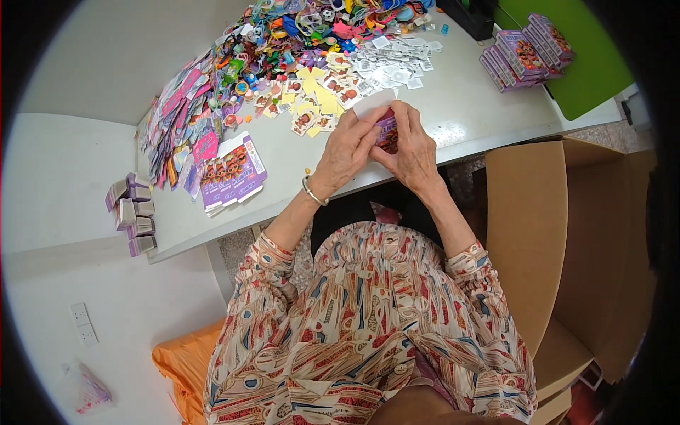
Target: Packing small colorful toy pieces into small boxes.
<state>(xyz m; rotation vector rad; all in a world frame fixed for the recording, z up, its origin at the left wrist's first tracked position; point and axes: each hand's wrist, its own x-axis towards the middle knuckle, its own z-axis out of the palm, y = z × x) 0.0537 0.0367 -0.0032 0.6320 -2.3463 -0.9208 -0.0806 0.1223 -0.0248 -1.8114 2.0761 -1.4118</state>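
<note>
Both hands meet over the front edge of the table, holding a small purple printed card box. Its white flap sticks up at the far side. My left hand, with a bangle at the wrist, has its fingers closed along the left side of the box. Curled around the right side is my right hand, thumb toward me. Much of the box is hidden by the fingers. Just beyond lie picture cards and yellow paper slips. Flat unfolded purple boxes lie stacked to the left.
A big heap of small colourful trinkets covers the far table, beside white sachets and pink printed packets. Finished-looking purple boxes stand far right near a green board. Bundles sit at the left edge. A cardboard carton stands right.
</note>
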